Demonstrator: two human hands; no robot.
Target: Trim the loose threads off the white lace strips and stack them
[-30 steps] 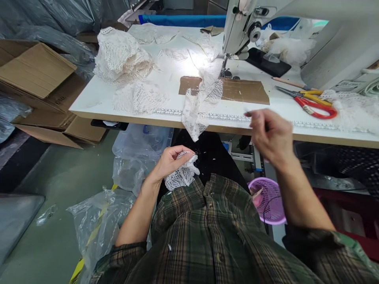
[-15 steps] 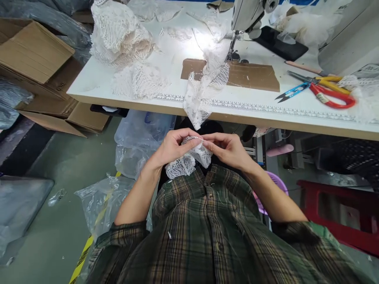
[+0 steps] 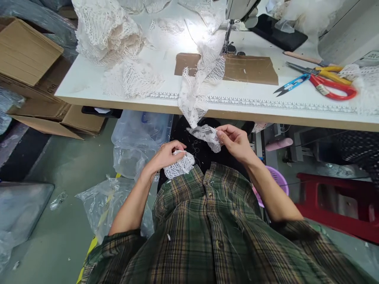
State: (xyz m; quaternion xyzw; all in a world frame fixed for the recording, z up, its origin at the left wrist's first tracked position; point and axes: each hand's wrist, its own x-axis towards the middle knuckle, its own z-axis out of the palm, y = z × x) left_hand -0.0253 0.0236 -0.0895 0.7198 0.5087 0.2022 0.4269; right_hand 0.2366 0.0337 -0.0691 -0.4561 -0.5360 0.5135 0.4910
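Over my lap, my left hand (image 3: 168,155) pinches a small piece of white lace (image 3: 180,165) that droops below the fingers. Apart from it and a bit higher, my right hand (image 3: 235,141) grips another white lace piece (image 3: 207,135) between thumb and fingers. This second piece reaches left, close under the tip of a lace strip (image 3: 194,94) hanging over the table edge; whether they touch I cannot tell. That strip runs up over brown cardboard (image 3: 250,70) toward the sewing machine (image 3: 237,12).
A heap of white lace (image 3: 106,33) lies at the table's left. Blue thread snips (image 3: 293,85), red-handled scissors (image 3: 333,88) and a black phone-like slab (image 3: 278,32) lie at right. Cardboard boxes (image 3: 29,51) stand on the left; a red stool (image 3: 340,213) is at lower right.
My hands have moved apart, each with white lace: the left down and leftward, the right slightly rightward. The lace that was bunched between them is now in two separate places.
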